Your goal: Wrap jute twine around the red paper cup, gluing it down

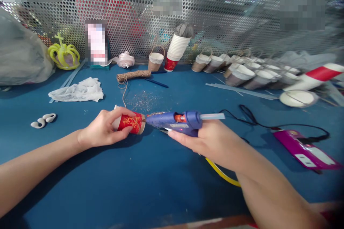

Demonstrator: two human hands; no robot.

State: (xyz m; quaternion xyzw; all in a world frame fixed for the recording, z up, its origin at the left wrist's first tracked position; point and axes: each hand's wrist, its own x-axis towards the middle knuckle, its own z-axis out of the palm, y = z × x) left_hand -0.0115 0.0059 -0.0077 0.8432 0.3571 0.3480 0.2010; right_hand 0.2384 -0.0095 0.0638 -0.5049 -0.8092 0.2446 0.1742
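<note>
My left hand (pixel 103 127) is closed around a red paper cup (pixel 132 123) with gold patterning, tilted on its side, its base end facing right. A brown band of twine shows at that end. My right hand (pixel 206 137) grips a blue glue gun (pixel 174 120), with a clear glue stick (pixel 212 116) protruding from its back. The gun's nozzle meets or nearly meets the base end of the cup; I cannot tell which. From a roll of twine (pixel 134 75) behind the cup, a loose strand runs down toward my left hand.
Twine-wrapped cups (pixel 242 73) crowd the back right. A stack of white cups (pixel 177 47) leans near the mesh panel (pixel 134 18). Crumpled white cloth (pixel 77 91) lies left. A purple power strip (pixel 306 150) and cable sit right. A yellow curved strip (pixel 221 173) passes under my right arm.
</note>
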